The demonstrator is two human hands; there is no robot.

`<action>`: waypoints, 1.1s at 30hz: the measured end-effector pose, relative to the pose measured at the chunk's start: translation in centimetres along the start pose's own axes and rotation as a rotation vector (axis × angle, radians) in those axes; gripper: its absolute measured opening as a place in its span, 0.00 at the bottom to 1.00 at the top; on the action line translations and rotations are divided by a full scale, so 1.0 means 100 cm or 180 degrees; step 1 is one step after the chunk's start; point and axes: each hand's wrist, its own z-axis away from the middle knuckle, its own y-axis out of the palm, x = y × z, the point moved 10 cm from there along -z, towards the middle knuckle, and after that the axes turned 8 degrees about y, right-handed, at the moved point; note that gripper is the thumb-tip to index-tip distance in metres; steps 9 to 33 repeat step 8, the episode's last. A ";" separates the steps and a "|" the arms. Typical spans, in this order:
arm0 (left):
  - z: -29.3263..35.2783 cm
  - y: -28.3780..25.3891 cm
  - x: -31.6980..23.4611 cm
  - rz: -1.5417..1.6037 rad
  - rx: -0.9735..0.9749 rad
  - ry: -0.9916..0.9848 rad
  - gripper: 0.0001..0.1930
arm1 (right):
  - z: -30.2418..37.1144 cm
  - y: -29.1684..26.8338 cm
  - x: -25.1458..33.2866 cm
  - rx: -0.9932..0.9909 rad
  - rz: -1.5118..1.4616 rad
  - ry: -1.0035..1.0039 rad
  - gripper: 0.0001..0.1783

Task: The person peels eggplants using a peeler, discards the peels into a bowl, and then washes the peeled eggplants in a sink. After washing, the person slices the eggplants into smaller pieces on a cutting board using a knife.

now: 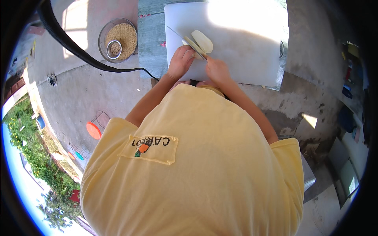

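Note:
My right hand (217,71) is closed round the handle of a kitchen knife (191,44), its blade pointing up and to the left over a white cutting board (248,59). Just left of the blade, my left hand (182,59) has its fingers curled down on a pale piece of peeled vegetable, mostly hidden under the fingers and the knife. A longer pale vegetable piece (202,41), smooth and rounded, lies on the board right of the blade. I cannot make out what kind of vegetable it is.
The board rests on a table with a grey-green patterned cover (151,47). To its left stands a round basin (101,41) of tan grains with a small round container (114,49) in it. A black strap (94,65) crosses the view. A stool with an orange seat (93,130) is behind left.

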 end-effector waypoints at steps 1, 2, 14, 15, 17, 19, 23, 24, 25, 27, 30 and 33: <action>-0.006 -0.001 -0.003 -0.0044 0.0090 0.0029 0.16 | 0.004 -0.005 -0.001 -0.0061 0.0050 -0.0015 0.21; -0.012 -0.001 -0.007 -0.0087 0.0182 0.0058 0.15 | 0.008 -0.011 -0.002 -0.0123 0.0100 -0.0026 0.24; -0.026 0.013 0.009 -0.0493 0.0665 0.0161 0.18 | 0.033 -0.053 -0.023 -0.0061 -0.0429 0.0530 0.31; -0.026 0.013 0.009 -0.0493 0.0665 0.0161 0.18 | 0.033 -0.053 -0.023 -0.0061 -0.0429 0.0530 0.31; -0.026 0.013 0.009 -0.0493 0.0665 0.0161 0.18 | 0.033 -0.053 -0.023 -0.0061 -0.0429 0.0530 0.31; -0.026 0.013 0.009 -0.0493 0.0665 0.0161 0.18 | 0.033 -0.053 -0.023 -0.0061 -0.0429 0.0530 0.31; -0.026 0.013 0.009 -0.0493 0.0665 0.0161 0.18 | 0.033 -0.053 -0.023 -0.0061 -0.0429 0.0530 0.31; -0.026 0.013 0.009 -0.0493 0.0665 0.0161 0.18 | 0.033 -0.053 -0.023 -0.0061 -0.0429 0.0530 0.31; -0.026 0.013 0.009 -0.0493 0.0665 0.0161 0.18 | 0.033 -0.053 -0.023 -0.0061 -0.0429 0.0530 0.31; -0.026 0.013 0.009 -0.0493 0.0665 0.0161 0.18 | 0.033 -0.053 -0.023 -0.0061 -0.0429 0.0530 0.31; -0.026 0.013 0.009 -0.0493 0.0665 0.0161 0.18 | 0.033 -0.053 -0.023 -0.0061 -0.0429 0.0530 0.31; -0.026 0.013 0.009 -0.0493 0.0665 0.0161 0.18 | 0.033 -0.053 -0.023 -0.0061 -0.0429 0.0530 0.31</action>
